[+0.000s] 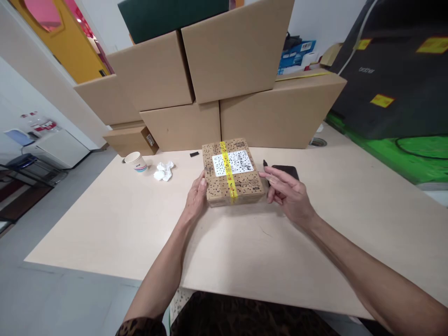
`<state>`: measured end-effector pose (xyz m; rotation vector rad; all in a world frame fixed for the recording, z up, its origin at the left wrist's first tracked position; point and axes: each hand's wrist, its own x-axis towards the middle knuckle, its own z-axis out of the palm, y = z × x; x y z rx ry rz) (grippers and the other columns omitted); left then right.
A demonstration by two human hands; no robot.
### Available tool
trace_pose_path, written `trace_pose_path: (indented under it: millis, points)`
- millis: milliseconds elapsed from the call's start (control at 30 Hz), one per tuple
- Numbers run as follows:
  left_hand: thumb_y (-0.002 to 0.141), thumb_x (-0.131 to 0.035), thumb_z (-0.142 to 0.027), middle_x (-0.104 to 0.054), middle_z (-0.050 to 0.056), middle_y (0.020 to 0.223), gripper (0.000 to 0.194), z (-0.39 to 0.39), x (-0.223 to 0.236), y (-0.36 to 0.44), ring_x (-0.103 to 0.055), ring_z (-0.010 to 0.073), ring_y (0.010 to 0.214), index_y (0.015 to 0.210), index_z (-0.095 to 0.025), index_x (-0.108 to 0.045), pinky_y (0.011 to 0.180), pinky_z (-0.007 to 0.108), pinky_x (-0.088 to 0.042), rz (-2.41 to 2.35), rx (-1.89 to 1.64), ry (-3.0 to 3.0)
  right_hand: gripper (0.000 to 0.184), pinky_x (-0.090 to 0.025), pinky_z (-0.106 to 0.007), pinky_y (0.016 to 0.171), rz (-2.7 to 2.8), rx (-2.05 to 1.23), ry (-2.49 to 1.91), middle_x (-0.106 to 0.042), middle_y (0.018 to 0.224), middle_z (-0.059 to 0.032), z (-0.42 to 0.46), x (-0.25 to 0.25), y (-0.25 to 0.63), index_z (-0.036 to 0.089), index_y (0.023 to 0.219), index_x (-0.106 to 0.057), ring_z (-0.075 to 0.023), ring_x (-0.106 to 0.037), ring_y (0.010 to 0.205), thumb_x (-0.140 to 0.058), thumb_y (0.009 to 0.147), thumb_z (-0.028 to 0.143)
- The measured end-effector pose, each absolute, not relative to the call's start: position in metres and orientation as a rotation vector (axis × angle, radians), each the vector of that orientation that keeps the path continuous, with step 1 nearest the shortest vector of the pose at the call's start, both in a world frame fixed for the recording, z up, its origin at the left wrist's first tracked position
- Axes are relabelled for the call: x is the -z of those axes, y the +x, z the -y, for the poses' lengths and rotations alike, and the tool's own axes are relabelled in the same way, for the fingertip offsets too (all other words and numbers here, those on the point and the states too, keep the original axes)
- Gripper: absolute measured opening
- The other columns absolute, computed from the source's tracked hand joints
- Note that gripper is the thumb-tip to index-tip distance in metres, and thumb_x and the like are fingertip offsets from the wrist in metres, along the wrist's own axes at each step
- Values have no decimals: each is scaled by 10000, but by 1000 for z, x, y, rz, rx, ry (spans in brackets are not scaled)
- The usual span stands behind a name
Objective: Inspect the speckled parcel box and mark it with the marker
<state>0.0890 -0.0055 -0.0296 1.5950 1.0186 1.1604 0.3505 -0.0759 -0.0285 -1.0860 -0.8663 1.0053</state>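
Observation:
A cardboard box (pixel 241 183) covered in dark specks lies on the table, with a yellow tape strip and a speckled white label (pixel 243 161) on top. My left hand (pixel 196 196) grips its left side, thumb along the edge and the other fingers partly hidden. At the right side, my right hand (pixel 289 191) has its fingers bent around a thin black pen-like marker (pixel 265 163), mostly hidden behind the fingers; its dark end sticks up past them. Just behind that hand sits a flat black object (pixel 287 171), partly covered.
Large cardboard boxes (pixel 238 51) are stacked along the table's back edge. To the left stand a paper cup (pixel 136 162) and crumpled white tissue (pixel 164 171). A small black piece (pixel 194 154) lies behind the speckled box. A dark covered machine (pixel 392 88) stands at the right.

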Motion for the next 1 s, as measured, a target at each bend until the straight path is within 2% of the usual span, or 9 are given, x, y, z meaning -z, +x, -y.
trace_pose_path:
  millis: [233,333,400,533,633,700,867,1000]
  points:
    - [980,-477,-664,-597,84,1515,641,10,26,93,-457,296,1475,1408,-216,-642,1253,413,-310,-863,-1072,1526,493,-326,-258,413,861,-1029,-1086,-761,1241,-139,74,34,349,204,1193,-745,-100,-608,499,-794,756,425]
    - [948,-538,-676,-574,94,1538,670,12,27,94,-440,305,1492,1420,-208,-628,1248,420,-328,-866,-1076,1453,467,-337,-258,421,875,-1002,-1101,-758,1238,-138,72,39,348,203,1178,-749,-102,-596,517,-792,766,420]
    - [927,-617,-625,-563,101,1547,670,12,27,94,-456,312,1483,1447,-203,-598,1230,433,-360,-863,-1056,1369,442,-340,-261,418,888,-980,-1112,-763,1223,-133,72,42,347,206,1153,-758,-108,-596,517,-793,769,423]
    - [852,-709,-491,-607,116,1503,664,4,28,88,-544,333,1410,1429,-177,-612,1167,432,-442,-793,-1041,1186,363,-354,-276,409,923,-954,-1069,-808,1043,-108,74,46,345,207,1082,-775,-124,-595,472,-765,801,437]
    - [772,-754,-426,-631,133,1474,658,-4,28,79,-558,341,1392,1360,-143,-672,1161,416,-441,-879,-1090,1115,361,-392,-290,420,979,-996,-1031,-787,779,-62,79,48,342,195,1074,-776,-141,-592,439,-744,833,461]
    - [767,-774,-425,-640,140,1461,644,-5,28,75,-562,342,1385,1336,-135,-691,1166,421,-431,-948,-1110,1104,351,-411,-294,430,1007,-1002,-1026,-755,695,-36,81,49,340,198,1064,-778,-147,-599,441,-753,835,462]
    - [787,-803,-501,-645,126,1459,661,-2,30,75,-556,338,1391,1345,-168,-686,1185,448,-410,-952,-1098,1158,303,-389,-283,411,925,-917,-1072,-755,717,-24,78,51,339,217,984,-773,-142,-603,446,-787,804,459]
    - [797,-809,-495,-634,107,1476,699,-1,32,77,-550,334,1396,1406,-197,-639,1193,456,-408,-915,-1055,1227,263,-380,-271,424,951,-885,-1076,-747,717,-23,78,52,339,214,917,-755,-135,-606,470,-787,816,455]
